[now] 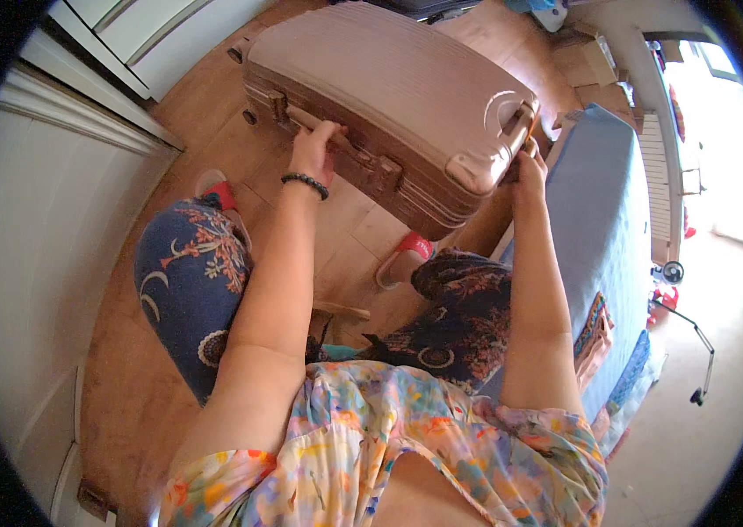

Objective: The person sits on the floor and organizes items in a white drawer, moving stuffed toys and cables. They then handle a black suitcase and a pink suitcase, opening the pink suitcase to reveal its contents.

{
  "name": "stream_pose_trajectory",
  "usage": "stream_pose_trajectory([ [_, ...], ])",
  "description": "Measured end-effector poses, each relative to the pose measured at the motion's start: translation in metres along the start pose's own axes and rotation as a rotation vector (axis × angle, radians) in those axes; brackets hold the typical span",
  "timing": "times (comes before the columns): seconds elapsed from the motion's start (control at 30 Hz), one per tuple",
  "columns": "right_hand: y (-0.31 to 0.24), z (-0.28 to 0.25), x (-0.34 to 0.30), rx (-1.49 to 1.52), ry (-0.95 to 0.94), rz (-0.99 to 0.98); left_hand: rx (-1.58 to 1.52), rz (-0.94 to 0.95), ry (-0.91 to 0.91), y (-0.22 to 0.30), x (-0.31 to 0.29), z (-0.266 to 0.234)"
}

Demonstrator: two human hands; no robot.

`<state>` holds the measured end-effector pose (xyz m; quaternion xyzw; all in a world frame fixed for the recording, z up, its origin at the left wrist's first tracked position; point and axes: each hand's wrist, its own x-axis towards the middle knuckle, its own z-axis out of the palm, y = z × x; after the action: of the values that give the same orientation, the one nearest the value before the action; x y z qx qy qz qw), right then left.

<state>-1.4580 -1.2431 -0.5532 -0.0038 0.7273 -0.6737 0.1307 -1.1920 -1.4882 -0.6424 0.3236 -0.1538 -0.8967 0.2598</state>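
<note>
A large rose-brown hard-shell suitcase (389, 75) with ribbed sides and metal corners is tilted in front of me, its wheels toward the far left. My left hand (313, 151), with a dark bead bracelet on its wrist, is closed around the handle on the suitcase's near side. At the right end, my right hand (530, 167) grips the suitcase by its end handle; its fingers are partly hidden behind the corner. Two latches show on the near side, one on each side of the left hand.
Wooden floor (126, 378) lies under my feet, which are in red-and-white slippers. A bed with a light blue cover (600, 193) runs along the right. White cabinet doors (64, 184) stand at the left. Cardboard boxes (587, 61) are at the far right.
</note>
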Motion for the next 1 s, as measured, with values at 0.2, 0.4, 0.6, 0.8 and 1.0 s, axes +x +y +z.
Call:
stream_pose_trajectory([
  [0.2, 0.092, -0.055, 0.045, -0.169, 0.175, 0.181, 0.261, -0.086, 0.097, -0.052, 0.015, -0.021],
  [0.4, 0.219, -0.101, 0.06, -0.028, 0.087, 0.572, 0.439, -0.182, 0.23, -0.083, 0.008, -0.045],
  [0.6, 0.259, -0.071, 0.046, 0.122, 0.191, 0.781, 0.505, -0.221, 0.326, -0.107, 0.019, -0.107],
  [0.8, 0.246, -0.091, 0.039, 0.115, 0.248, 0.65, 0.527, -0.292, 0.345, -0.114, 0.013, -0.093],
  [1.0, 0.188, -0.087, 0.029, -0.999, 0.315, 0.012, 0.248, -0.471, 0.365, -0.137, 0.019, -0.124],
])
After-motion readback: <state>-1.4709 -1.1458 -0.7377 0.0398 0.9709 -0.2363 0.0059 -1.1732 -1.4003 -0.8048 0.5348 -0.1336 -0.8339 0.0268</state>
